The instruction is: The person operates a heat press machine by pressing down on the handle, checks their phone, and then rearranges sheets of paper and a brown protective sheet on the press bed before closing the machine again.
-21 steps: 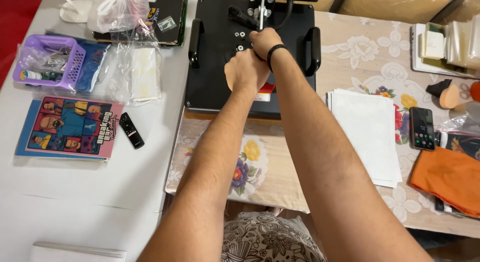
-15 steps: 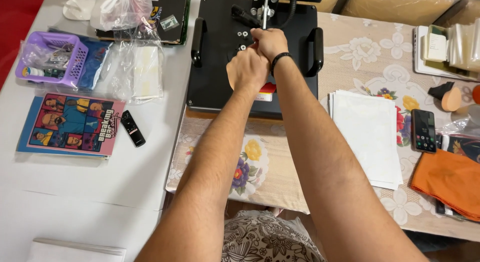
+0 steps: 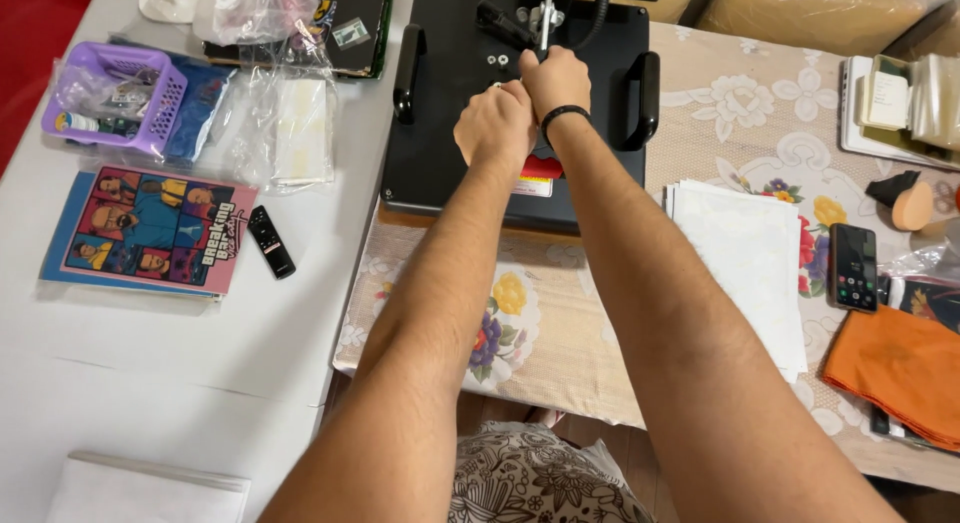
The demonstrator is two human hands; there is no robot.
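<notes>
A black heat press [image 3: 440, 153] with two side handles sits at the far middle of the table. Both my hands are stretched out over its top plate. My left hand [image 3: 495, 123] and my right hand [image 3: 556, 81], which wears a black wristband, are clenched together around the press's lever handle, which is almost wholly hidden beneath them. The metal lever mechanism [image 3: 545, 8] rises just beyond my fingers.
A stack of white sheets [image 3: 745, 268] lies right of the press, then a phone [image 3: 852, 266] and an orange cloth [image 3: 895, 368]. To the left are a purple basket [image 3: 120, 93], plastic bags [image 3: 285, 133], a colourful print [image 3: 150, 233] and a black remote [image 3: 270, 242].
Both hands, still clasped on the lever, shifted slightly to the right and away over the press; the view tilted so the press sits higher in frame.
</notes>
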